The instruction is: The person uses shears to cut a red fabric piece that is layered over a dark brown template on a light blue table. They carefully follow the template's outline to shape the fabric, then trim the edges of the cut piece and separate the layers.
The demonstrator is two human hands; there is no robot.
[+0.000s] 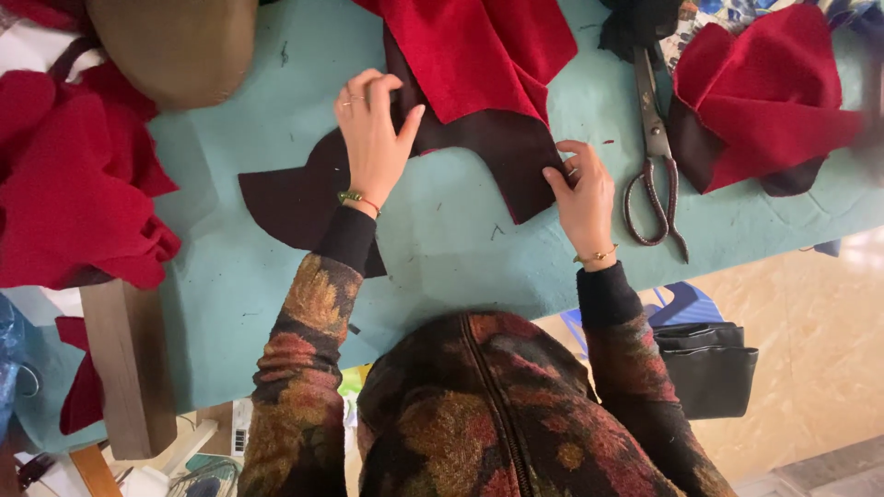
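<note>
Head view: scissors (655,156) lie beside dark fabric (488,147).

Sewing workshop, cutting table (442,248), tailor's scissors (655,147), red fabric pieces (74,184)

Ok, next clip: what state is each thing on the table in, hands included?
Left hand: flat, pressing on the dark fabric piece.
Right hand: fingers pinching that piece's edge.
Dark fabric piece: spread flat on the teal table.
Red fabric: lying over the dark piece.
Scissors: closed, untouched.
</note>
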